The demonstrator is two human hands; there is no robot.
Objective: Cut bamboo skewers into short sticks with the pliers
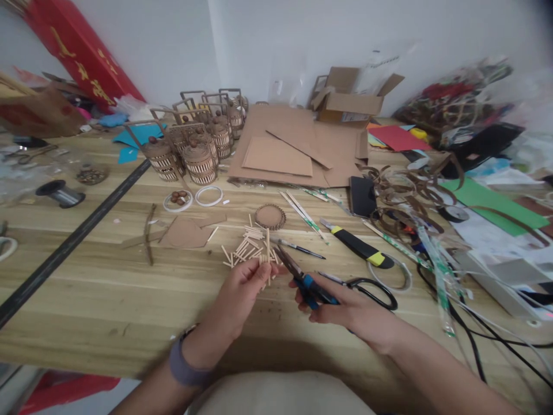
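Small wooden sticks stand upright, pinched between the thumb and fingers of my left hand. My right hand is closed round the blue handles of a pair of pliers or cutters, whose dark jaws point up and left, just right of the sticks. A loose pile of short pale sticks lies beyond my left hand. Behind it is a round cardboard disc with a ridged rim. Black-handled scissors lie beside my right hand, partly hidden by it.
Small lidded baskets with tall handles stand at the back left. Cardboard sheets lie in the back middle. A yellow-and-black utility knife, a tape roll, brown strips and cables occupy the right. A black bar crosses the left.
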